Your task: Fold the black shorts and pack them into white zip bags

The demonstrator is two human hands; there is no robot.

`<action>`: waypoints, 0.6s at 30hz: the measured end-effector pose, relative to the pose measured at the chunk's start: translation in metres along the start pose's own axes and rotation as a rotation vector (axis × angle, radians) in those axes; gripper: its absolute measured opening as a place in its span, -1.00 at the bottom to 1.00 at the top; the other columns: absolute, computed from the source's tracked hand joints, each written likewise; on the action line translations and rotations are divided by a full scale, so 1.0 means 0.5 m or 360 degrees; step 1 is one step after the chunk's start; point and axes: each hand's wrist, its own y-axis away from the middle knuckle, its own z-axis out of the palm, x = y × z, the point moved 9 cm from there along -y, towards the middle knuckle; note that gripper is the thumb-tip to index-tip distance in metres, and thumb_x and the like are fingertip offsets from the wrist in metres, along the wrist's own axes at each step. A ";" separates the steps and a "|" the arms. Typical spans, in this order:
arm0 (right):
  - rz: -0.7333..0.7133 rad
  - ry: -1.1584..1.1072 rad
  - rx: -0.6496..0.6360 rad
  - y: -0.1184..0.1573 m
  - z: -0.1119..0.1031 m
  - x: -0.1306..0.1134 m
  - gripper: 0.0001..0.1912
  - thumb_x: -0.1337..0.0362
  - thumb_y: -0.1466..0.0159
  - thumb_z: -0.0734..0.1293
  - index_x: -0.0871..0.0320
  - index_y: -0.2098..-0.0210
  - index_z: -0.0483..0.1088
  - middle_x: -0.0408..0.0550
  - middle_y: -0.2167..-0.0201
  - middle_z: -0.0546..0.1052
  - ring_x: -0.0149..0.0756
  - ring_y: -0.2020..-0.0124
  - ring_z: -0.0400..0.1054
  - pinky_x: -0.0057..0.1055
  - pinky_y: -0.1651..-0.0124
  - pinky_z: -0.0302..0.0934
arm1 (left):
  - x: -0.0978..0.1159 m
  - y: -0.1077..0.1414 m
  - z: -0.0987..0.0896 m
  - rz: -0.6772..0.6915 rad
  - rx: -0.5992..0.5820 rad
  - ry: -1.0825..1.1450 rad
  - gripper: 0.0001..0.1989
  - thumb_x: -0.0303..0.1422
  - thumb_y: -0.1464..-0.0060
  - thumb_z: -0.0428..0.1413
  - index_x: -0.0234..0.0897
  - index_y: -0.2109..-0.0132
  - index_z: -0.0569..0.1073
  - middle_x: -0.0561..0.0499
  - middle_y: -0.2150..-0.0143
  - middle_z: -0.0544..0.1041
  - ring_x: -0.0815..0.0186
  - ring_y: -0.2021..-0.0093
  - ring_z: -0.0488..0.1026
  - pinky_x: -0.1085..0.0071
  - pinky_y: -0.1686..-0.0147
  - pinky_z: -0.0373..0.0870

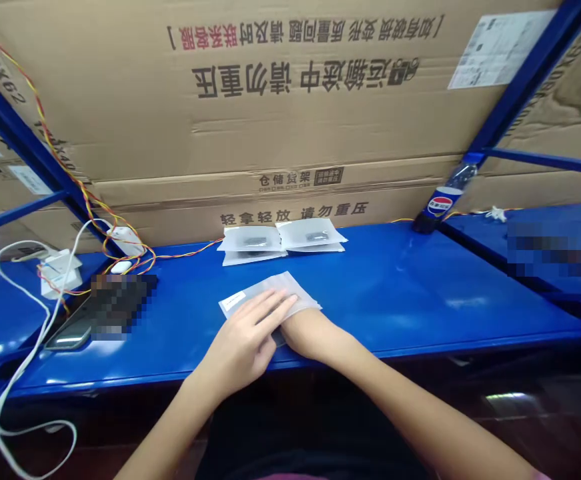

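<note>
A frosted plastic bag with a small white label is at the front middle of the blue shelf. My left hand lies over it, fingers stretched out and resting on its upper face, thumb apart. From the right, my right hand reaches beneath or into the bag; which of the two I cannot tell. Its fingers are hidden by the bag and my left hand, so what they hold, if anything, does not show. Farther back lie two small stacks of similar bags, a left stack and a right stack, with dark items inside.
Large cardboard boxes stand behind the blue shelf. A cola bottle leans at the back right. To the left are a phone, a white adapter, red-yellow wires and a white cable hanging over the edge.
</note>
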 end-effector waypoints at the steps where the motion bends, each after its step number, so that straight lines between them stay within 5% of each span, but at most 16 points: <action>1: 0.0002 -0.0024 -0.0030 0.011 -0.015 -0.005 -0.54 0.47 -0.33 0.30 0.20 -0.20 0.52 0.11 0.00 0.69 -0.09 0.07 0.62 -0.23 -0.03 0.53 | 0.004 0.020 -0.007 0.0032 0.0041 -0.0120 -0.37 -0.59 -0.29 0.03 -0.26 -0.46 0.34 -0.15 -0.44 0.44 0.05 -0.46 0.36 0.04 -0.38 0.44; 4: -0.0033 -0.0004 0.0039 0.059 -0.075 -0.029 -0.55 0.46 -0.37 0.28 0.27 -0.23 0.47 0.16 0.03 0.69 -0.07 0.12 0.62 -0.22 0.08 0.55 | 0.028 0.095 -0.022 0.0151 0.0159 -0.0433 -0.56 -0.43 -0.36 0.17 -0.36 -0.34 0.46 -0.24 -0.26 0.60 -0.02 -0.26 0.57 0.07 -0.18 0.61; 8: -0.0333 0.0072 0.0579 0.131 -0.151 -0.102 -0.66 0.54 -0.40 0.29 0.16 -0.07 0.55 0.00 0.25 0.71 -0.22 0.29 0.59 -0.32 0.23 0.50 | 0.063 0.172 -0.032 0.0273 0.0399 -0.0540 -0.69 -0.59 -0.38 0.04 -0.44 -0.15 0.57 -0.21 0.01 0.74 0.07 -0.02 0.69 0.23 0.01 0.68; 14: -0.0435 0.0089 0.0836 0.126 -0.135 -0.173 -0.78 0.48 -0.43 0.32 0.28 0.03 0.60 0.04 0.22 0.72 -0.21 0.20 0.57 -0.26 0.22 0.41 | 0.072 0.161 -0.041 0.0210 0.0750 -0.0348 -0.78 -0.61 -0.30 0.17 -0.40 -0.04 0.60 -0.18 0.11 0.75 0.12 0.03 0.72 0.23 -0.03 0.69; 18: -0.0596 0.0090 0.0807 0.106 -0.137 -0.161 -0.77 0.51 -0.42 0.31 0.22 0.09 0.61 0.03 0.20 0.72 -0.20 0.14 0.56 -0.24 0.15 0.38 | 0.070 0.141 -0.062 0.0094 0.0780 -0.0331 -0.69 -0.67 -0.25 0.18 -0.31 -0.06 0.60 -0.12 0.14 0.76 0.14 0.08 0.72 0.27 0.08 0.65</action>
